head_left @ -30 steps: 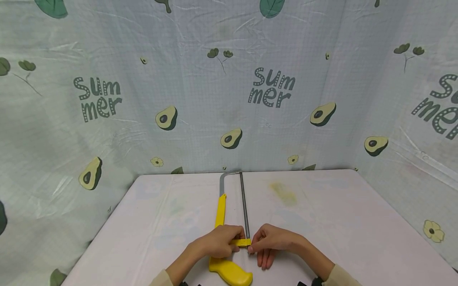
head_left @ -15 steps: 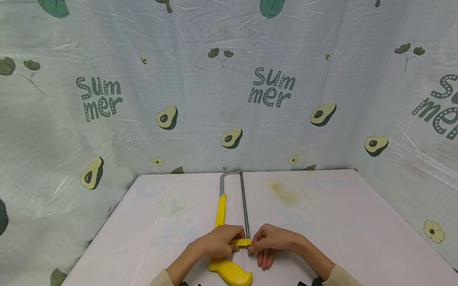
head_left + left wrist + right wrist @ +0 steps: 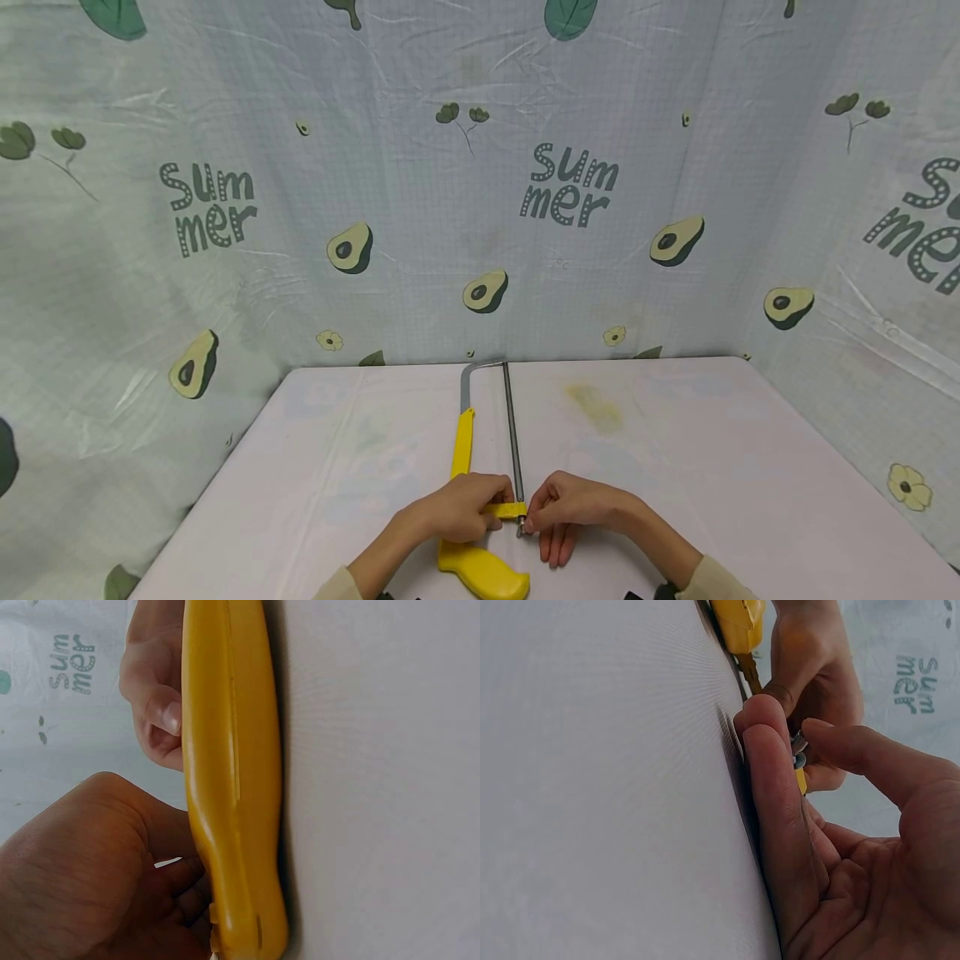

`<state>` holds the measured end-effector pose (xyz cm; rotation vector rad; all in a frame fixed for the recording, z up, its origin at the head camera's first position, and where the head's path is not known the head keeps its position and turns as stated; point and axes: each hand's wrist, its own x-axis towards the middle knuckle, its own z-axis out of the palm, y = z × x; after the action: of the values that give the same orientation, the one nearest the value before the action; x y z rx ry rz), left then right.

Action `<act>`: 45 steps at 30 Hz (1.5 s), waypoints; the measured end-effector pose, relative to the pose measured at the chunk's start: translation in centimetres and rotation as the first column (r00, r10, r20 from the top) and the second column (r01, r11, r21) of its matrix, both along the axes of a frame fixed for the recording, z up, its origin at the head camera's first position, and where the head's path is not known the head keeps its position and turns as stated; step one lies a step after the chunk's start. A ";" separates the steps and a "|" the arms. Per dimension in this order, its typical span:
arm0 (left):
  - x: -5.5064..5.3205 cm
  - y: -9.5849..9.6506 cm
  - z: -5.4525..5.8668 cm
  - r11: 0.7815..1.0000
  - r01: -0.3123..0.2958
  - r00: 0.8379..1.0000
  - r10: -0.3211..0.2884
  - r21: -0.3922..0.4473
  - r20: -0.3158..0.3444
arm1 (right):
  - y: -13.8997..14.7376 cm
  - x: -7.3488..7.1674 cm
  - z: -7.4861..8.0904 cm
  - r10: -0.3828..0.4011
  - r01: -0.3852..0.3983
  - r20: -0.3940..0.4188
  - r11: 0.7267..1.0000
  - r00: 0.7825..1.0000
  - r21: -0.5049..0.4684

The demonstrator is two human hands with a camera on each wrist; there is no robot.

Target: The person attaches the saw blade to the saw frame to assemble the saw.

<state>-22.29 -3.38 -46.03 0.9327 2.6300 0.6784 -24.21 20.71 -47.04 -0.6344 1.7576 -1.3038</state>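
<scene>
A hacksaw with a yellow handle (image 3: 483, 571) lies on the table, its grey frame (image 3: 465, 387) pointing away from me. Its dark blade (image 3: 512, 425) runs along the right side. My left hand (image 3: 465, 504) grips the yellow crosspiece (image 3: 506, 509) near the handle, with its fingers partly hidden. At the near end of the blade sits a small metal wing nut (image 3: 521, 527), which the thumb and index finger of my right hand (image 3: 573, 507) pinch. In the right wrist view the thumb tip lies right at the metal wing nut (image 3: 799, 750), and the other fingers stretch along the tabletop.
A white-covered table (image 3: 675, 467) extends on both sides of the saw, with a faint yellowish stain (image 3: 595, 407) toward the back. Behind it hangs a curtain (image 3: 420, 192) printed with avocados and lettering. In the left wrist view the yellow handle (image 3: 232, 750) fills the middle.
My right thumb and fingertip have shifted slightly at the wing nut, and more of its metal shows. The left hand and the saw stay in place.
</scene>
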 end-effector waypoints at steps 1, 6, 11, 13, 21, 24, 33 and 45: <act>0.0 0.0 0.0 1.000 0.001 1.000 -0.001 -0.001 0.000 | 0.0 0.0 0.0 0.002 -0.002 0.001 1.000 1.000 -0.002; -0.1 0.0 -0.1 1.000 0.008 1.000 -0.008 0.000 -0.004 | 0.1 0.0 0.0 0.008 -0.008 0.003 1.000 1.000 -0.013; -0.1 -0.1 0.0 1.000 0.008 1.000 -0.008 -0.003 -0.008 | 0.0 0.0 -0.1 0.009 -0.009 0.000 1.000 1.000 -0.021; -0.1 0.0 0.0 1.000 0.007 1.000 -0.007 -0.005 -0.008 | 0.0 -0.1 -0.1 0.009 -0.009 0.004 1.000 1.000 -0.023; -0.1 -0.1 0.0 1.000 0.011 1.000 -0.011 0.000 -0.012 | -0.1 -0.1 -0.3 0.011 -0.011 0.012 1.000 1.000 -0.022; -0.1 -0.1 0.0 1.000 0.013 1.000 -0.013 0.002 -0.010 | -0.1 -0.1 -0.3 0.011 -0.011 0.013 1.000 1.000 -0.024; -0.2 -0.1 0.0 1.000 0.013 1.000 -0.013 0.000 -0.014 | 0.0 -0.1 -0.1 0.011 -0.010 0.020 1.000 1.000 -0.027; -0.2 -0.1 -0.1 1.000 0.011 1.000 -0.011 0.010 -0.002 | 0.0 -0.3 -0.5 -0.003 0.004 0.029 0.999 1.000 -0.037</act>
<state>-22.48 -3.51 -46.13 0.9508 2.6239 0.6895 -24.46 20.67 -47.52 -0.6309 1.7155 -1.3440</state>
